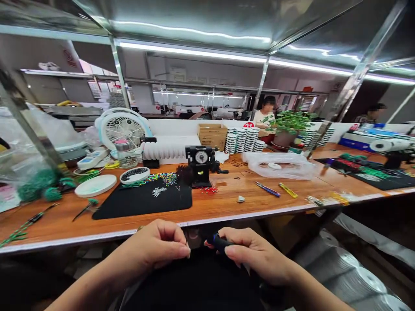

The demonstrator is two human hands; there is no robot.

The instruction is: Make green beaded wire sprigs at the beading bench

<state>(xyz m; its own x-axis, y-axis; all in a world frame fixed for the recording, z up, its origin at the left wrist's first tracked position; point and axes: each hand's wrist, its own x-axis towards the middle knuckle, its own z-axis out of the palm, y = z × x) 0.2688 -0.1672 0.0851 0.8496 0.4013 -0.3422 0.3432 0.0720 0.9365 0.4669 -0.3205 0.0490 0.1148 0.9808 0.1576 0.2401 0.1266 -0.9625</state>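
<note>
Nearer me than the black mat, my left hand pinches a thin dark strand; my right hand closes round a black tool. Handling appears under way; what is finished or left I cannot tell.

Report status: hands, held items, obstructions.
Left hand pinching thin dark strand. Right hand gripping black object, type unclear. Table edge just beyond both hands; no obstruction evident between them.

Assy workshop: wood bench w/ dial m/c, loose beads, no. sign, strip lts overhead.
</note>
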